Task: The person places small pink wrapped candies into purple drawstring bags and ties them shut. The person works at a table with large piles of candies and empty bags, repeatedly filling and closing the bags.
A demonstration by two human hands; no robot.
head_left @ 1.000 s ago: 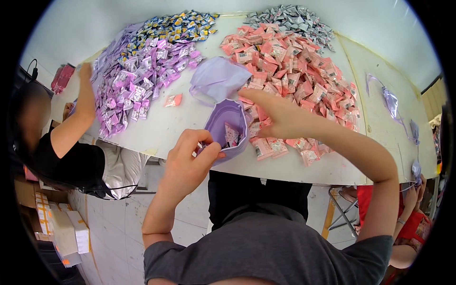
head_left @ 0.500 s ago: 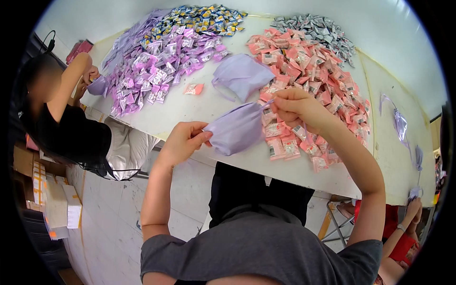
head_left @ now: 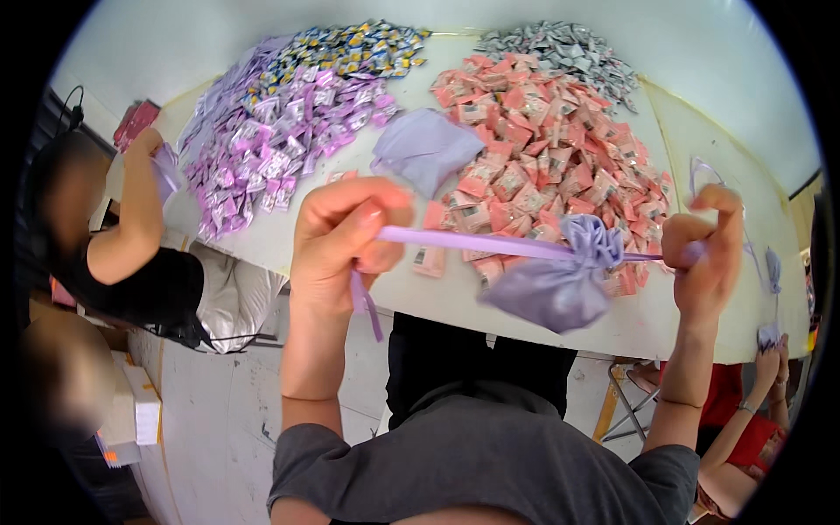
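A lilac satin drawstring pouch (head_left: 553, 297) hangs in the air above the table's near edge, its neck gathered into ruffles. My left hand (head_left: 341, 236) is closed round one end of its purple ribbon drawstring (head_left: 477, 240), and a loose tail dangles below the fist. On the pouch's other side my right hand (head_left: 704, 249) grips the opposite drawstring, partly smeared by motion. Both ribbons are stretched taut. Beyond my hands, a second lilac pouch (head_left: 424, 150) lies flat on the table. What is inside the hanging pouch is hidden.
Pink packets (head_left: 547, 144) are heaped behind the pouch, with grey packets (head_left: 560, 57) farther back. Purple packets (head_left: 271, 144) and blue-yellow ones (head_left: 354, 45) pile up at left. One co-worker (head_left: 131, 271) sits left; another's hands (head_left: 770, 363) hold a pouch at right.
My hands have moved apart and lifted. The pouch's mouth, wide and loose before, is cinched, and it hangs nearer my right hand. The left co-worker's arm has shifted.
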